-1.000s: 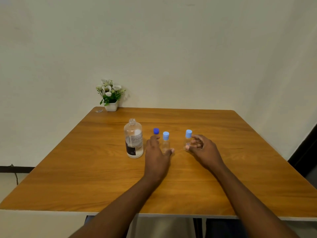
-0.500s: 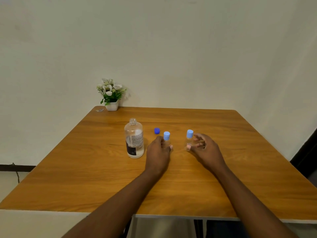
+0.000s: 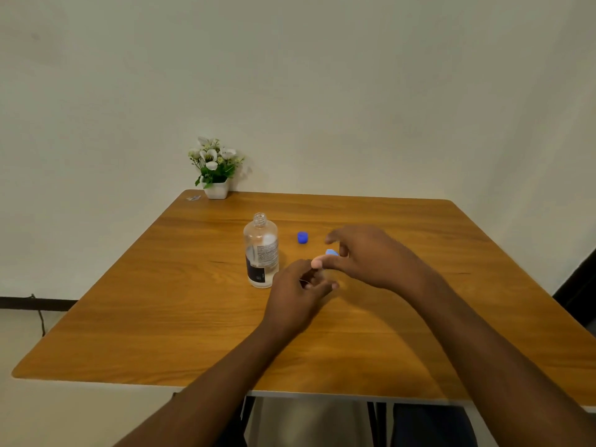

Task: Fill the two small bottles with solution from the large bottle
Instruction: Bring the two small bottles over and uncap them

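The large clear bottle (image 3: 261, 253) stands uncapped on the wooden table (image 3: 193, 317), with a little liquid at its bottom. Its dark blue cap (image 3: 302, 237) lies just to its right. My left hand (image 3: 296, 295) curls round one small clear bottle, which is mostly hidden by its fingers. My right hand (image 3: 364, 256) has crossed over to that bottle and pinches its light blue cap (image 3: 331, 252) between thumb and fingers. The other small bottle is hidden behind my right hand.
A small white pot of white flowers (image 3: 215, 171) stands at the table's far left corner, with a tiny scrap (image 3: 193, 198) beside it. The wall lies close behind the table.
My right hand left the right small bottle and moved left onto the cap of the left one. My left hand closed round that bottle and drew it nearer.
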